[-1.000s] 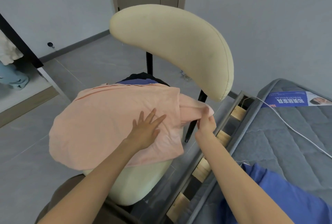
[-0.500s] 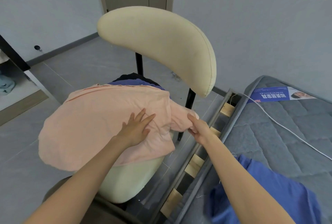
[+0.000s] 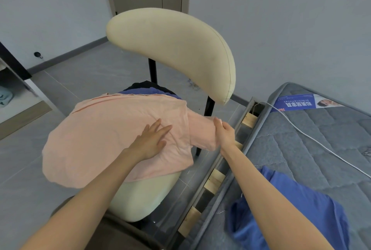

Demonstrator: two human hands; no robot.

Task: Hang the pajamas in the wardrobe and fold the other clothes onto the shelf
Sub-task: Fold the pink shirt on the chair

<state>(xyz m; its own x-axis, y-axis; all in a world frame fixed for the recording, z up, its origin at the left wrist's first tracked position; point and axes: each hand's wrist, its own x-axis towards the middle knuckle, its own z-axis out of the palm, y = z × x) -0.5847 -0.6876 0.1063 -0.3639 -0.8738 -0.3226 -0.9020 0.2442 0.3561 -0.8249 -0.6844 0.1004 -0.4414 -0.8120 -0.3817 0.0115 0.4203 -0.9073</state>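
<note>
A: Where is the work?

B: On the chair [image 3: 174,49]. One peach shirt [image 3: 112,135] lies spread over the seat, its edges hanging off the front and left.

A: Hands?

B: Left hand [image 3: 149,141] lies flat on the shirt body at mid-seat, fingers straight and spread, pressing, holding nothing. Right hand [image 3: 224,133] is past the seat's right edge, fingers curled round the end of the sleeve [image 3: 202,133].

A: What does the fold turn on?

B: The sleeve's long axis runs sideways, from the shirt body out over the chair's right side. The right hand is the nearer one. My judgement: the sleeve has to travel left, across toward the pinning hand.

A: Counts?

B: Two hands. One peach shirt. Under it, at the back of the seat, darker clothes [image 3: 148,90] show, one blue-violet and one black; more I cannot tell. One blue garment [image 3: 301,209] is on the mattress [image 3: 321,129], right of the chair.
</note>
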